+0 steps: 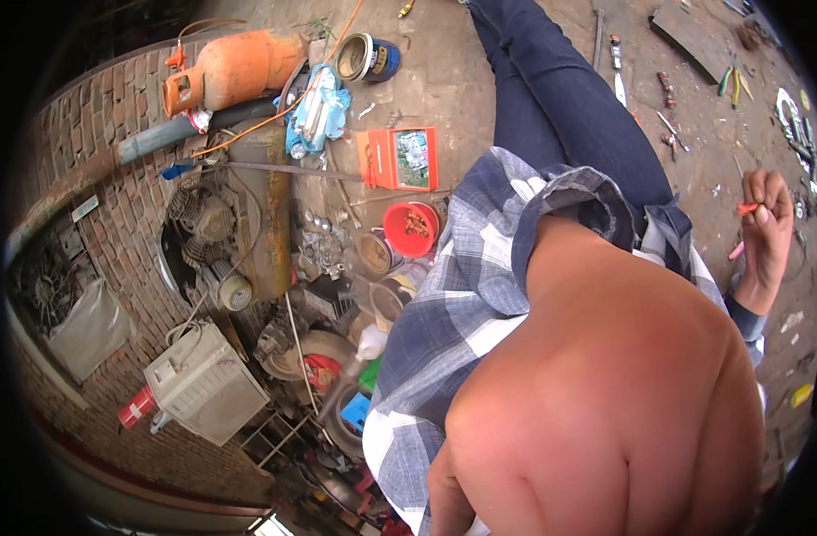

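My left hand (605, 393) is raised very near the camera, and its back fills much of the lower right. Its fingers run out of the picture, so I cannot tell what they hold or touch. On the right, my right hand (764, 219) is closed in a pinch on a small orange-red piece (746, 208), whose kind does not show. Plaid shirt cloth (462, 295) and my dark trousers (560, 80) lie behind the left arm.
Pliers (736, 89) and several small tools lie on the ground at upper right. At left are an orange gas cylinder (243, 70), blue plastic bag (321, 112), orange-red box (372, 159), red bucket (399, 241), compressor motor (232, 288) and off-white boxy appliance (213, 384) beside a brick wall (113, 214).
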Available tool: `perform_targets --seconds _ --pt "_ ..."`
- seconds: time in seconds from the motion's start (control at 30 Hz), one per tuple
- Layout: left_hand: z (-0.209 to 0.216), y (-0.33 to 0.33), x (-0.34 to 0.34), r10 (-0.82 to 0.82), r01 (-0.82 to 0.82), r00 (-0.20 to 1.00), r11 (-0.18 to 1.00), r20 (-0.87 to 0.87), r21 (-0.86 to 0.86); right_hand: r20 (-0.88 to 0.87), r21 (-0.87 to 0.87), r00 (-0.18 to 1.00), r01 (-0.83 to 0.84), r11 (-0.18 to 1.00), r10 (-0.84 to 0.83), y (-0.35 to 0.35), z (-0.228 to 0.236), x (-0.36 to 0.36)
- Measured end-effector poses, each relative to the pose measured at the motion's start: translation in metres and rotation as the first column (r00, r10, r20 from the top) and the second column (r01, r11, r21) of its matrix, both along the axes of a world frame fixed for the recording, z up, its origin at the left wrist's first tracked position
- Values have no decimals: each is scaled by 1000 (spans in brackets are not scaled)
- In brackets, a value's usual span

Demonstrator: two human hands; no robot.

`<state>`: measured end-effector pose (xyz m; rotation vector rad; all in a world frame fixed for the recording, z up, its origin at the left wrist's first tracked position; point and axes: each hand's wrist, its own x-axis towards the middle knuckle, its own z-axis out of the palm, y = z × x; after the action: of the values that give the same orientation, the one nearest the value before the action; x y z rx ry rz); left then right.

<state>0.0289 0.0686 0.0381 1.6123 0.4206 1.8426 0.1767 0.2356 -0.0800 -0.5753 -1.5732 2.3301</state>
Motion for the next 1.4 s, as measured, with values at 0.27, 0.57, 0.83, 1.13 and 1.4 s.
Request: perform_targets --seconds 0.27,0.57,0.83,1.13,1.4 --pt "10 14 6 -16 15 999 1000 -44 -26 -21 -35 998 52 998 -52 -2 9 0" --pt "45 -6 -1 3 -178 807 955 -591 -238 -76 -3 993 89 996 -89 -4 12 -4" --pt "83 -15 15 165 -402 287 915 -943 38 -84 -42 995 41 998 -45 1 23 -15" --pt "87 -11 14 179 -383 232 920 -956 79 -233 -168 970 27 985 -66 1 14 -8" --pt "107 -12 1 164 -386 202 919 -966 75 -180 -219 977 72 973 -113 -1 7 -7"
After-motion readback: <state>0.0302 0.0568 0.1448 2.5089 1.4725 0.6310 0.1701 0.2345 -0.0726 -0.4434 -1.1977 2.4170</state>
